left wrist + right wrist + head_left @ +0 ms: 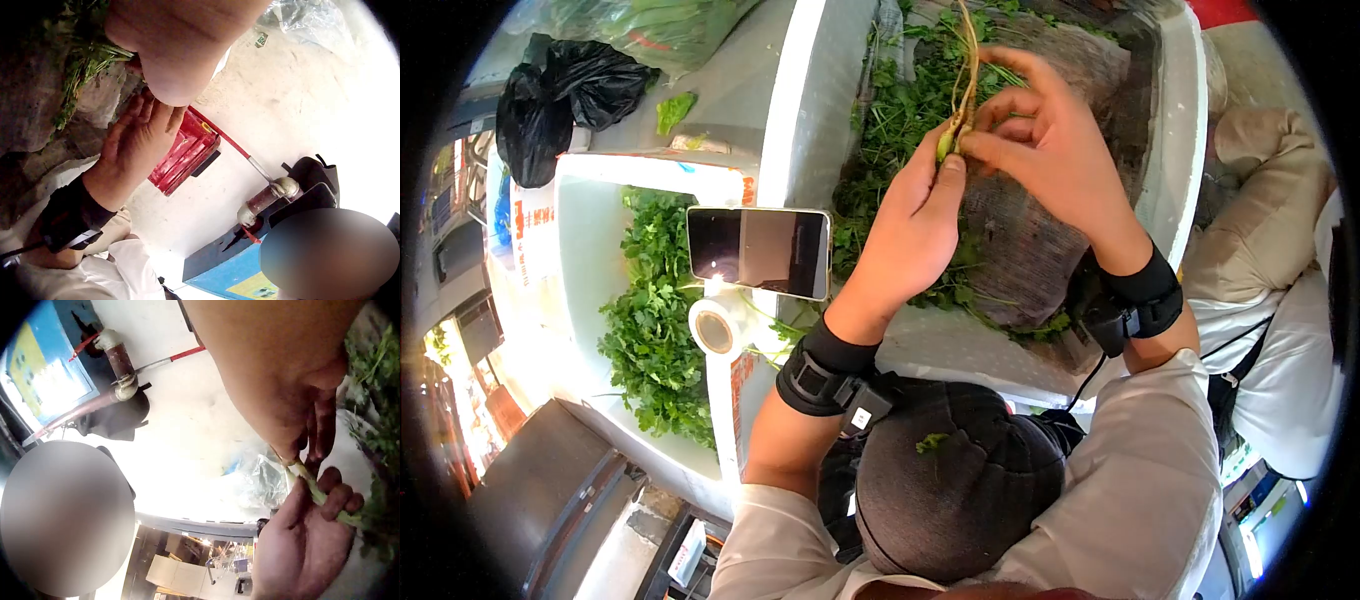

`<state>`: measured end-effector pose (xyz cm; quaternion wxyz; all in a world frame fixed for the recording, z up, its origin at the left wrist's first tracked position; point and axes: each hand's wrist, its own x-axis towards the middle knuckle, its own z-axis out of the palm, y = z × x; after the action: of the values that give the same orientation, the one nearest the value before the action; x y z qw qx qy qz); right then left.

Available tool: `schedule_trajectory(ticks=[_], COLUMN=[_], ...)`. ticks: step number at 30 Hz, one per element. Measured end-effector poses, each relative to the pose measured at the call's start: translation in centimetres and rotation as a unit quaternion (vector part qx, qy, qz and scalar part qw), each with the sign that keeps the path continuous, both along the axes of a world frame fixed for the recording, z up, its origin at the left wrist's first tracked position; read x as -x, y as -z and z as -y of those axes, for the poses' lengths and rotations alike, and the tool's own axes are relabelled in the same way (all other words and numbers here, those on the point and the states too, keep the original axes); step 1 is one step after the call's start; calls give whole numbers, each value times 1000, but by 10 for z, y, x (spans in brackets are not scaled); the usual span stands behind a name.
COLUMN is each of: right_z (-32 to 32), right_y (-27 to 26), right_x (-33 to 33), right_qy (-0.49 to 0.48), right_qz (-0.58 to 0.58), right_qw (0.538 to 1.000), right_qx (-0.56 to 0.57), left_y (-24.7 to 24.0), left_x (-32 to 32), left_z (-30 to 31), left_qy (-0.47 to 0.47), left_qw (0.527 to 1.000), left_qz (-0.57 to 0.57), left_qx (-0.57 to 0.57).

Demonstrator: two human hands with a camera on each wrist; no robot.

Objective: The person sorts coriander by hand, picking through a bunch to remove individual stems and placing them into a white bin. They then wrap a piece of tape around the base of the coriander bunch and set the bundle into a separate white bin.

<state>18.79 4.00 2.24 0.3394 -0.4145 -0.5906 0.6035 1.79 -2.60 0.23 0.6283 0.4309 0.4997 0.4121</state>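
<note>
In the head view the left hand (920, 225) grips a green stalk (946, 146) between thumb and curled fingers; long yellowish roots rise from its top. The right hand (1050, 150) pinches the same stalk near the roots with thumb and forefinger. Both hands are above a white foam box (1175, 150) holding leafy greens (890, 130) and dark wet cloth (1020, 245). In the right wrist view the left hand (306, 544) has its fingers curled round the pale stem (319, 495). The left wrist view shows the right hand (134, 147), its contact hidden behind the left palm.
A phone (760, 252) on a white stand (720, 325) is left of the hands, by a second foam box with leafy herbs (655, 320). Black plastic bags (565, 95) lie at upper left. A person's light trousers (1260, 200) show at the right.
</note>
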Motion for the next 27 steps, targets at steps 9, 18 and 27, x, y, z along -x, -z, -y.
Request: schedule_trajectory(ticks=[9, 18, 27], right_z=[-57, -87, -89], right_y=[43, 113, 141], right_x=[-73, -88, -66], right_qy=[118, -64, -16], right_qz=[503, 620, 608], right_qw=[821, 770, 790], right_qx=[-243, -134, -73], left_y=[3, 11, -12], left_x=[-2, -5, -5], left_z=[-1, 0, 4], left_qy=[-51, -68, -60], left_qw=[998, 988, 991], left_qz=[-13, -42, -58], left_qx=[-39, -135, -105])
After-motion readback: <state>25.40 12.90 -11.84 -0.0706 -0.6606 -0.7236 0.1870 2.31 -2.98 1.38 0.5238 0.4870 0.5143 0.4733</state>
